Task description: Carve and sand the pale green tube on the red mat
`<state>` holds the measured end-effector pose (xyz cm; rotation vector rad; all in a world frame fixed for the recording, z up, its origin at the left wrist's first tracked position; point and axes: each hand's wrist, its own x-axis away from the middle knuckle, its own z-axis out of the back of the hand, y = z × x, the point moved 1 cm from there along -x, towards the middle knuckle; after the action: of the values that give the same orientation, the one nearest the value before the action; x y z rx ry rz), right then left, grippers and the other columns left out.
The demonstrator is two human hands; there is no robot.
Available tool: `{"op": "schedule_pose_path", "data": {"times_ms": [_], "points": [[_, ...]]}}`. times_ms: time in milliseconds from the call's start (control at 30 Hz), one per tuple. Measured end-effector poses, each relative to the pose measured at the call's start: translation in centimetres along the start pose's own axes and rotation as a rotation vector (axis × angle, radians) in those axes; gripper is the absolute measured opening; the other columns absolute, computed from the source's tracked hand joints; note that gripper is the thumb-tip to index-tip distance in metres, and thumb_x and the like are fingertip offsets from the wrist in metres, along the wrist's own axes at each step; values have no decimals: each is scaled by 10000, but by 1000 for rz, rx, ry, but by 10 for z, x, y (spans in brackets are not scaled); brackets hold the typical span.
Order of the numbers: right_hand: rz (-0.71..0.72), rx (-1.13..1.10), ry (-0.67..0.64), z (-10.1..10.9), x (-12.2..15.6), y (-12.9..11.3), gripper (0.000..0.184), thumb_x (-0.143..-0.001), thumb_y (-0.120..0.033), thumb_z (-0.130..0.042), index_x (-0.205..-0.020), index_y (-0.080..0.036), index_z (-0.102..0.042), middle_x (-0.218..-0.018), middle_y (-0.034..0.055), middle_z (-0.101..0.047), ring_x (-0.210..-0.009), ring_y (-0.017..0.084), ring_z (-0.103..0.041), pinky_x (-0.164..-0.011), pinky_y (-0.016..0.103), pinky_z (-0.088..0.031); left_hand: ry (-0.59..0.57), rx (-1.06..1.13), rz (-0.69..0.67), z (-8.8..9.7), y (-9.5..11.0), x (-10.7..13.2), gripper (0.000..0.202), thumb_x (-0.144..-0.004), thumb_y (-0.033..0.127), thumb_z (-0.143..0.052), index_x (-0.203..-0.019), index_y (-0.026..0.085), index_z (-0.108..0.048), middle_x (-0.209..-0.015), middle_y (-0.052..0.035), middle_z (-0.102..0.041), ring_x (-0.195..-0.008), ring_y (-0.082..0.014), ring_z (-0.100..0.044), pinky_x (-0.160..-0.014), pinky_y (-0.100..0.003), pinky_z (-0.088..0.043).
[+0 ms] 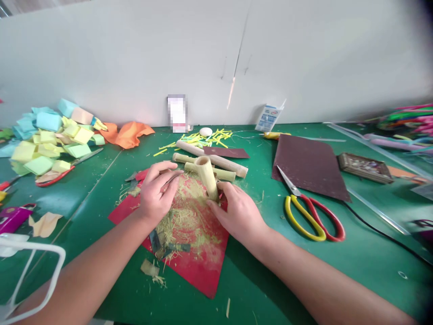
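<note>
My right hand (238, 207) grips the lower end of a short bamboo tube (207, 176), which stands nearly upright with its open end up. Left of it, my left hand (157, 192) is closed, fingertips and thumb together around a thin dark sliver too small to name. Under both hands lies a red sheet (206, 271) strewn with pale shavings (179, 221) and dark scraps (179, 247). Just behind the upright tube, more bamboo pieces (223, 174) and a longer pale stick (233, 165) rest on the green table (257, 280).
Red-and-yellow scissors (311, 216) lie at right beside a dark brown sheet (307, 167) and a small tray (365, 168). Folded paper pieces (47, 140) pile up at left, near red-handled scissors (56, 178). A phone (177, 113) leans on the back wall. A white frame (56, 271) stands front left.
</note>
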<state>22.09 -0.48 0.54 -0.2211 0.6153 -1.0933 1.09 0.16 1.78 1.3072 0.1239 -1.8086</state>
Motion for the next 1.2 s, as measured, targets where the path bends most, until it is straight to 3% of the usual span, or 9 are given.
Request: {"op": "schedule_pose_path", "data": {"times_ms": [1200], "points": [[-1,-32,45,3,1,-2,200,-771,-313,-570,-917,-181,-535,-747,33,-590,-634,149,-517,-574,269,-400,-24,-39,5,0,-3,-1,154,-875,196,-554,-972,179,-672,-1049,-63,-606,-987,-176,-598,-891,-353,-537]]}}
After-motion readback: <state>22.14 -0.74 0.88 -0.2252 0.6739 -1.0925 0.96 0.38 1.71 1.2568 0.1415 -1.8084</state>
